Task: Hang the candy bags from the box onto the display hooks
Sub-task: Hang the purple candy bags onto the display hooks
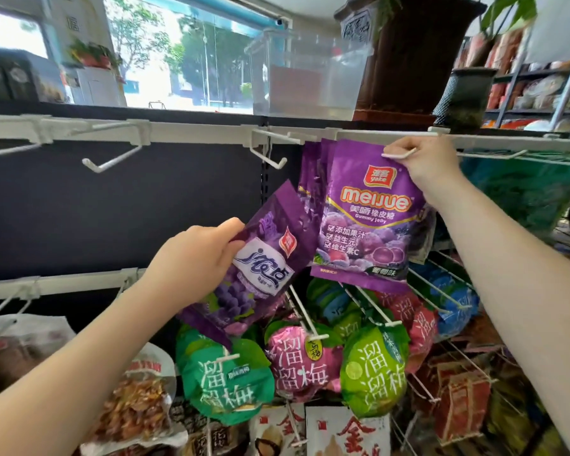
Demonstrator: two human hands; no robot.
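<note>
Head view: a purple gummy bag (369,212) hangs at the front of a white display hook (399,155), its top corner pinched by the right hand (420,162). Lower left of that hook, the left hand (195,258) grips a tilted purple grape-candy bag (257,268). Below the hook hang green and pink plum packets (297,360).

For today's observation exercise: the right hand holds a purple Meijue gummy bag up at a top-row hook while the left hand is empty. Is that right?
Not quite. The head view shows the left hand gripping a second purple candy bag. The right hand does hold the Meijue gummy bag at the hook.
</note>
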